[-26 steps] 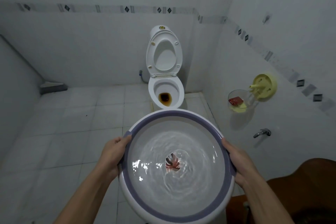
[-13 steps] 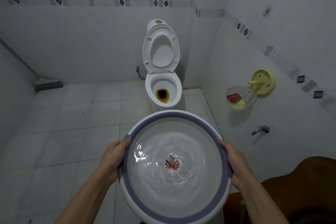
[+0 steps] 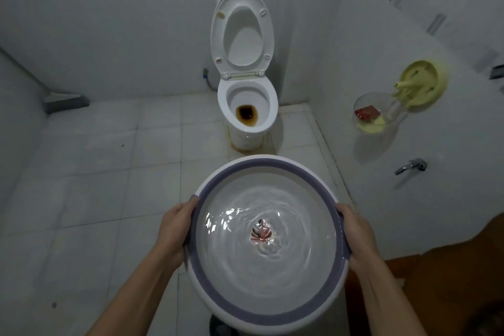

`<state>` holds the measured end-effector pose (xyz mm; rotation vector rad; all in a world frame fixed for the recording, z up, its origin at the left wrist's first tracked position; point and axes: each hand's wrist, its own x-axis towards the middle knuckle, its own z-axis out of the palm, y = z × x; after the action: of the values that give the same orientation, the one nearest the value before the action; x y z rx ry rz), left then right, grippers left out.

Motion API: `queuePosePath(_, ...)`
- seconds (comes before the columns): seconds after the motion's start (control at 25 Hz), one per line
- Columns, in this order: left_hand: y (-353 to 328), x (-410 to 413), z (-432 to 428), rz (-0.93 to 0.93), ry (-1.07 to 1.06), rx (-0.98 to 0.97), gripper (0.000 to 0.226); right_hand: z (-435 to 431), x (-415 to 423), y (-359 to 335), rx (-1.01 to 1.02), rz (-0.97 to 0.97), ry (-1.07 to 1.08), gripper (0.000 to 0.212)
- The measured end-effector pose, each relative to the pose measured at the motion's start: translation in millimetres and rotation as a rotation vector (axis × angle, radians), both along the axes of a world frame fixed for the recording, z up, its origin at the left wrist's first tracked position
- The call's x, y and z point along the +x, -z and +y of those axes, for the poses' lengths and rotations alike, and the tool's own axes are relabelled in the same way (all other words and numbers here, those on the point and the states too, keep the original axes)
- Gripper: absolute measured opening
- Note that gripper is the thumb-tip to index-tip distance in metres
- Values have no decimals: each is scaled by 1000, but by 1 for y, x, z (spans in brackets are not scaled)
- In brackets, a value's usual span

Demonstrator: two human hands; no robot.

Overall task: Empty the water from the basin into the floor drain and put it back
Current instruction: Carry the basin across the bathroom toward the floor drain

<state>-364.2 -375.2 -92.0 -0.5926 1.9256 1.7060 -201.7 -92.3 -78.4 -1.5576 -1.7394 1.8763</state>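
The near edge of the basin (image 3: 262, 162) hides most of a dark round shape (image 3: 218, 324) on the floor, and what that shape is cannot be told; both forearms run out of the bottom of the view, and a brown wooden surface (image 3: 450, 294) at the lower right is cut off by the frame. The left hand (image 3: 174, 234) and the right hand (image 3: 354, 239) grasp the basin at opposite sides of its purple-banded rim, thumbs lying on top, while the fingers curl under the rim and are hidden from sight. The room is a dim bathroom with a pale tiled floor (image 3: 109, 172) and white tiled walls (image 3: 109, 35). A white toilet (image 3: 246, 106) stands against the far wall with its seat raised and a brown stain in the bowl. On the right wall a yellow holder (image 3: 422, 84) carries a clear dish (image 3: 377, 112), with a metal tap (image 3: 410, 166) below. The basin is held in the air above the floor, just in front of the toilet, mouth upward and roughly level, with rippling water (image 3: 272, 273) over a reddish mark (image 3: 261, 234) at its centre. It is round, so no long axis shows; its far rim faces the toilet
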Motion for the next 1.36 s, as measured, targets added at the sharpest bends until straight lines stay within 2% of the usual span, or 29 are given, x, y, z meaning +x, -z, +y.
queuePosePath(0.4,109,7,-2,7,19,-85,35,-6,1,121,68,-105,9,34)
queuePosePath(0.64,187,-4,1,44,44,-98,50,-6,-4,206,68,-123,26,33)
queuePosePath(1.16,360,-37,26,183,176,-150,51,12,-18,384,65,4,60,43)
queuePosePath(1.24,393,-35,31,190,197,-153,47,16,-16,412,71,9,55,40)
queuePosePath(1.36,427,-35,38,172,209,-161,41,21,-15,444,60,-3,60,24)
